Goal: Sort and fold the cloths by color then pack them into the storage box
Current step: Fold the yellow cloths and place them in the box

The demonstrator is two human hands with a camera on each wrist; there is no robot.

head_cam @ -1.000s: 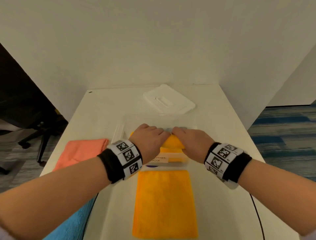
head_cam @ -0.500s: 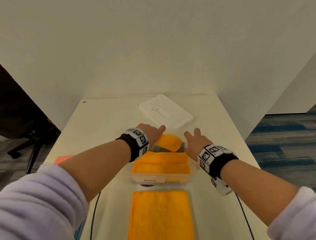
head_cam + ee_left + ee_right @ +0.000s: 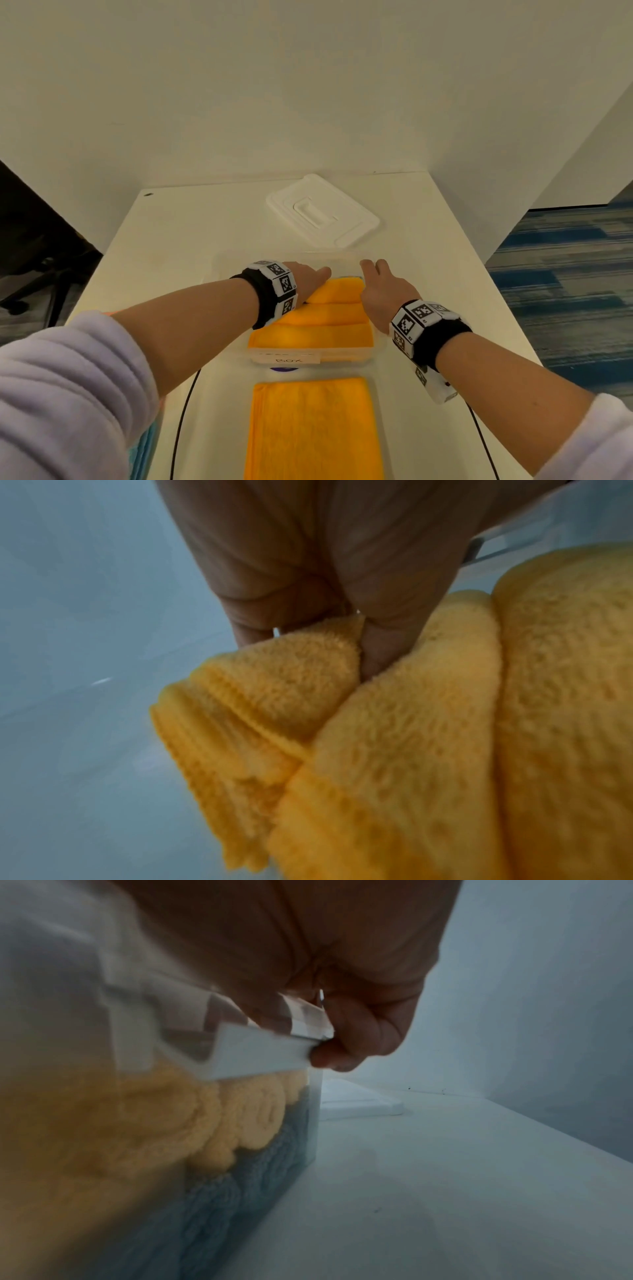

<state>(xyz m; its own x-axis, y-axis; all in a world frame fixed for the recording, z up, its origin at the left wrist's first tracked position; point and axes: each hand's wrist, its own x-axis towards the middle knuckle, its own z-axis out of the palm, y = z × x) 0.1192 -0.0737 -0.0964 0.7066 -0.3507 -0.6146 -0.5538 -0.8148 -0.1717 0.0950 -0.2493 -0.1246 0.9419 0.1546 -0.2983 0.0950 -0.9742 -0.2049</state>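
Left hand [image 3: 308,569] reaches inside the storage box [image 3: 371,354], fingers [image 3: 380,647] pushed down into the folds of a yellow cloth [image 3: 337,291] at its far end; whether they pinch or only press, cannot tell. Right hand [image 3: 382,296] at the box's right rim, fingers curled round the edge, thumb inside on the cloth. Box: clear plastic, labelled "BOX", holding three folded yellow cloths in a row over grey cloths [image 3: 260,1172] beneath. Lid [image 3: 322,212] lies off, beyond the box on the table [image 3: 191,240]. Another folded yellow cloth [image 3: 313,428] lies flat just before the box.
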